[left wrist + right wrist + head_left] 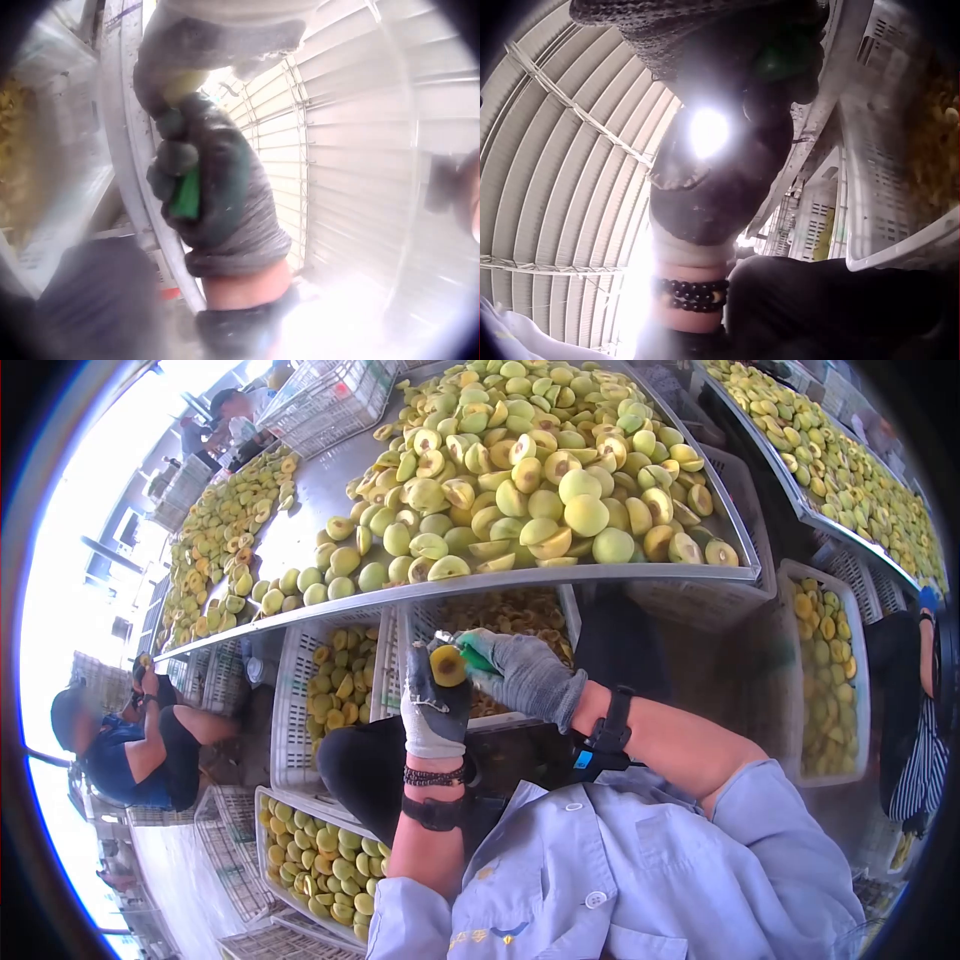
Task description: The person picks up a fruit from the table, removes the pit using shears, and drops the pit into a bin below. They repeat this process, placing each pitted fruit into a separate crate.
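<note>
Under steel table (pixel 520 577), gloved left hand (pixel 434 705), round peach half (pixel 448 666)

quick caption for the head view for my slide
A grey-gloved hand holds a green-handled tool to a yellow fruit gripped by the other gloved hand, below a table heaped with halved fruit.

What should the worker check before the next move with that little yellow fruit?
1. The right hand holds the fruit: ok.
2. The left hand has its grip round the green-handled tool: ok.
3. The tool's tip sits on the fruit: cannot tell, the gloves hide it.
4. Gloves on both hands: ok.
5. A white crate stands close by: ok.
</note>
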A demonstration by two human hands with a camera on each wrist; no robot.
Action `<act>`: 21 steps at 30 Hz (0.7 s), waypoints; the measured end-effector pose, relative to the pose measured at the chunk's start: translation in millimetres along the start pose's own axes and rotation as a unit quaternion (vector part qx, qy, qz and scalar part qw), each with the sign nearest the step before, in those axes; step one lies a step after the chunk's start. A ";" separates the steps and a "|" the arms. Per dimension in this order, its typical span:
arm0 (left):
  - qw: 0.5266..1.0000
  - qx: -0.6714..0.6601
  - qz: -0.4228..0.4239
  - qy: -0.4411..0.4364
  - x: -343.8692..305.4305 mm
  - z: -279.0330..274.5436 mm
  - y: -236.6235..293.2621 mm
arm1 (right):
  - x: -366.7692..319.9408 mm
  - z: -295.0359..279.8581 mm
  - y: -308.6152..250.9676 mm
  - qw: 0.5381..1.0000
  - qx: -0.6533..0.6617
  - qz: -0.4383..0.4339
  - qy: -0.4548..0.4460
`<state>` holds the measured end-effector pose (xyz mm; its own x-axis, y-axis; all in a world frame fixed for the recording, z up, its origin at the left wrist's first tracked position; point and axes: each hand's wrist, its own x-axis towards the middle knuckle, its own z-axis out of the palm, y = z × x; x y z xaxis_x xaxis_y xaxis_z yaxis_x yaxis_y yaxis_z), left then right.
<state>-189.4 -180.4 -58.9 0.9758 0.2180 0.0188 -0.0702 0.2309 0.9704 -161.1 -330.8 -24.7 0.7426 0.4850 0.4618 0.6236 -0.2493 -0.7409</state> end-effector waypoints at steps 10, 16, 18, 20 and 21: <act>0.941 -0.328 -0.056 0.055 -12.0 30.9 12.3 | -16.8 7.5 -14.0 0.965 -0.229 0.066 -0.109; 0.972 -0.221 -0.009 0.083 -19.4 38.7 8.4 | -18.7 10.1 -9.4 0.958 -0.258 0.038 -0.119; 0.980 -0.181 0.022 0.079 -20.7 40.0 4.8 | -18.2 8.4 -12.6 0.961 -0.239 0.049 -0.128; 0.983 -0.155 0.037 0.093 -20.7 42.7 3.7 | -17.1 4.6 -18.5 0.972 -0.141 0.110 -0.155; 0.983 -0.155 0.036 0.093 -21.0 44.6 4.2 | -16.8 5.1 -17.4 0.972 -0.141 0.111 -0.154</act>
<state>-200.9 -226.4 -44.5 0.9134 0.4070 0.0116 -0.2247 0.4802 0.8479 -185.7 -330.3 -22.1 0.7849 0.6107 0.1053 0.5309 -0.5750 -0.6225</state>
